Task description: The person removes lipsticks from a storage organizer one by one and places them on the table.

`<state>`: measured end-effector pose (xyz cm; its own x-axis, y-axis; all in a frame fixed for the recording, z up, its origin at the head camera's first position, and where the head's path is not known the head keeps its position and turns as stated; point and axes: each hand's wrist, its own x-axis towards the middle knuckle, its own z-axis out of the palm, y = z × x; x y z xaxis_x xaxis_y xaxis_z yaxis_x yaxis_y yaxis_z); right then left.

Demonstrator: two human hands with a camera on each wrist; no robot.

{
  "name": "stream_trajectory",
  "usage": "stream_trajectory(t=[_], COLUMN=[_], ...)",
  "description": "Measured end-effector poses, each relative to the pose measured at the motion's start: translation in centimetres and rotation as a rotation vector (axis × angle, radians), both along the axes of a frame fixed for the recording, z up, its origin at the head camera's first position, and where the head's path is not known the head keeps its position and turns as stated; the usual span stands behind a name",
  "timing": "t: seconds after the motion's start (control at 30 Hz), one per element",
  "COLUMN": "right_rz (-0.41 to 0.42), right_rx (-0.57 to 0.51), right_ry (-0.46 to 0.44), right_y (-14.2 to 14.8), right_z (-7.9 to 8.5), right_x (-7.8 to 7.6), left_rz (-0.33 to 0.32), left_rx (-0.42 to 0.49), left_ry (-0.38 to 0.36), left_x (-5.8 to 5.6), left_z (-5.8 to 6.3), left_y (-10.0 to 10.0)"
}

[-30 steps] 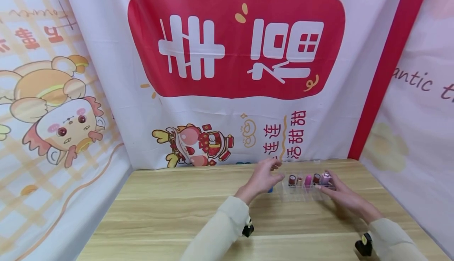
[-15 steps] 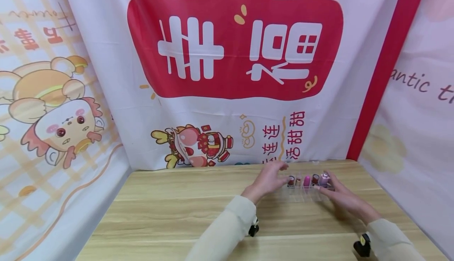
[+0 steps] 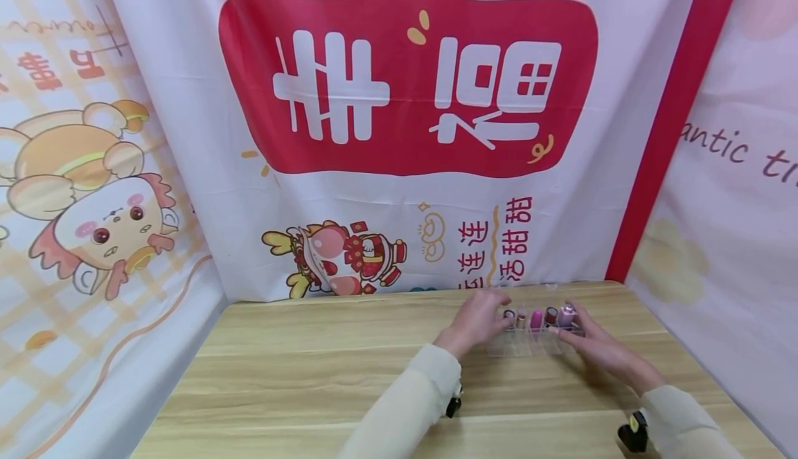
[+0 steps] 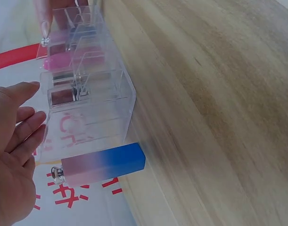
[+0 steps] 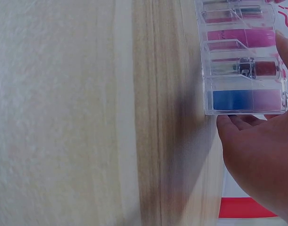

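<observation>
1. Nearest, at the bottom of the head view, are two cream sleeves (image 3: 399, 410); compared with a second ago the left one sits farther right, and the left hand (image 3: 476, 317) has come up to the left end of the clear organizer (image 3: 512, 347)
2. The left hand pinches nothing: its thumb is extended, its fingers softly bent and spread from it; whether the fingertips touch the organizer cannot be told
3. The right hand (image 3: 595, 345), lower right of the frame, grips the organizer's right end between thumb and fingers, the same hold as a second ago
4. The organizer stands on the wooden table (image 3: 299, 376), right of centre in the lower frame; its row of compartments holds a magenta tube (image 5: 242, 37), a brown-red-capped tube (image 5: 265, 69), a blue-and-pink bottle (image 5: 247, 100) in the compartment beside the right hand, and more small tubes
5. The left wrist view shows, at its lower middle, a second blue-and-pink bottle, the loose bottle (image 4: 106, 165), outside the organizer and just beside its left end; the head view does not show it now, though a patch of blue appeared below the left hand a second ago
6. Farthest, a white cloth with a red panel (image 3: 411, 85) fills the upper middle of the head view
</observation>
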<state>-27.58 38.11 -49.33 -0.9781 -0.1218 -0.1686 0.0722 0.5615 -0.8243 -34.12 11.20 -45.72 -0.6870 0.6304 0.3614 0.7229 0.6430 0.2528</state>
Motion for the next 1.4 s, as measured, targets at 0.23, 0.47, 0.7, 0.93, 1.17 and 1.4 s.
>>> stream_trajectory(t=[0.23,0.47,0.7,0.93,1.17,1.4], right_rz=[0.011,0.007,0.016,0.0,-0.013,-0.014], right_rx=[0.002,-0.012,-0.008,0.01,0.002,0.014], right_ry=[0.023,0.022,0.053,-0.01,-0.052,-0.042], right_y=[-0.2,-0.3,-0.3,-0.2,-0.4,-0.5], right_z=[0.1,0.3,0.2,0.1,0.2,0.3], right_x=[0.0,0.0,0.3,0.2,0.3,0.3], left_rz=[0.032,0.082,0.107,0.113,0.135,0.156], left_rx=[-0.057,-0.122,-0.145,-0.152,-0.166,-0.172], left_ry=[0.051,0.129,0.187,0.217,0.24,0.297], left_x=[-0.2,-0.4,-0.4,-0.3,-0.3,-0.3], left_z=[-0.2,-0.7,-1.1,-1.3,-2.0,-2.1], left_y=[0.1,0.6,0.8,0.8,1.1,1.1])
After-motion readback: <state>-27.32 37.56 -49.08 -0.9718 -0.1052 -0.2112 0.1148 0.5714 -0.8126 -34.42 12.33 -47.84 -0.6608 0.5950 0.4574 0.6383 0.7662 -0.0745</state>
